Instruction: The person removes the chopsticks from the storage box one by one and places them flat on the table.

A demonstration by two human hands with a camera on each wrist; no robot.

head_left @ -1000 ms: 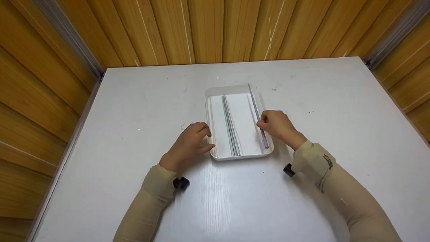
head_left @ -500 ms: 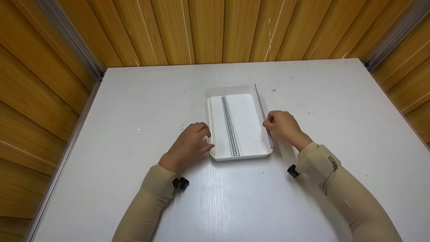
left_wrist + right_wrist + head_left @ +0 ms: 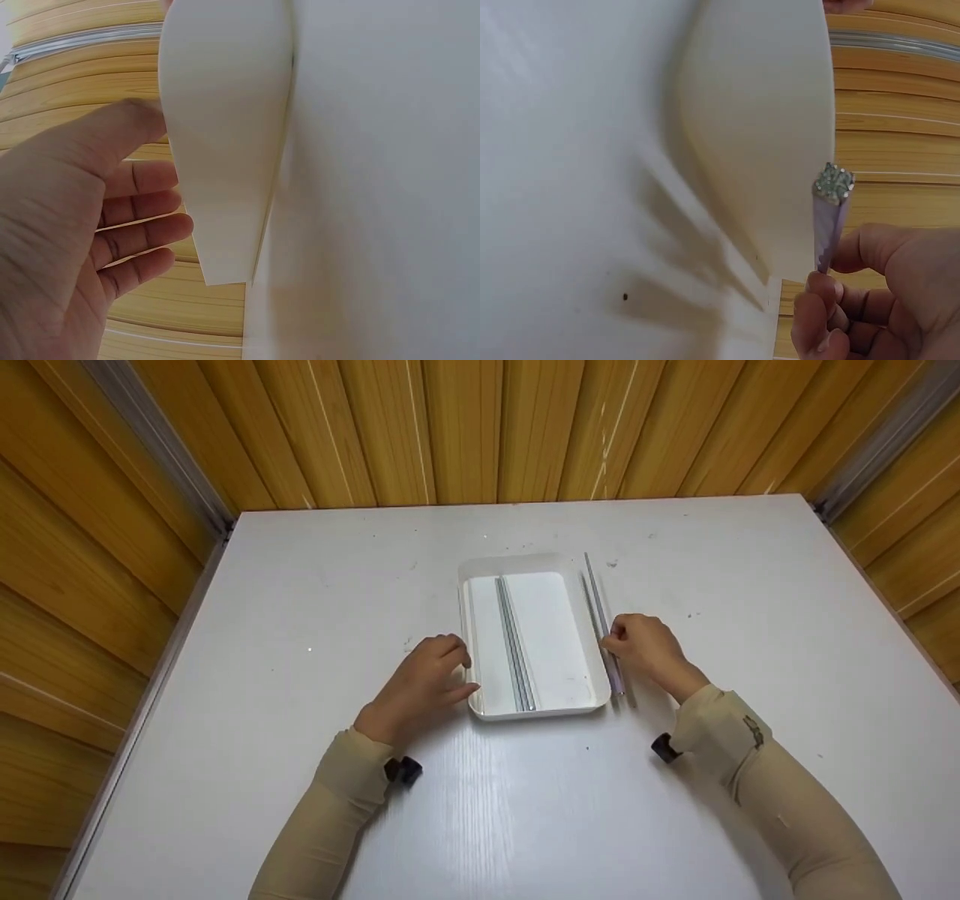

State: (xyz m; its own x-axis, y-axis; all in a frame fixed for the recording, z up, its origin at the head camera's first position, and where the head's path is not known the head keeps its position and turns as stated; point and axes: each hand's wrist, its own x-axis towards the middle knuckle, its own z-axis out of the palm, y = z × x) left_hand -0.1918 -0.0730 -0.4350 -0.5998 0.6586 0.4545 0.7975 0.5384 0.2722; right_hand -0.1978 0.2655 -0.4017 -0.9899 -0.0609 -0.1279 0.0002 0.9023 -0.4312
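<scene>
A white shallow tray stands in the middle of the table in the head view. My right hand pinches a slim purple-silver chopstick between thumb and fingers. It hangs just outside the tray's right wall, roughly parallel to it. Up close in the right wrist view, the square end of the chopstick looks glittery. Inside the tray lie greyish-silver chopsticks, side by side and slightly slanted; their exact number is unclear. At the tray's left rim, my left hand has loosely bent fingers, its fingertips at the edge.
The white table extends around the tray, with small dark specks on it. Yellow wood-look panels wall the back and both sides. Metal strips run up the corners. A black device sits on each wrist.
My right hand has carried the purple-silver chopstick rightward, from over the tray's right side, across the rim, to outside it. My left hand and the other chopsticks have stayed put.
</scene>
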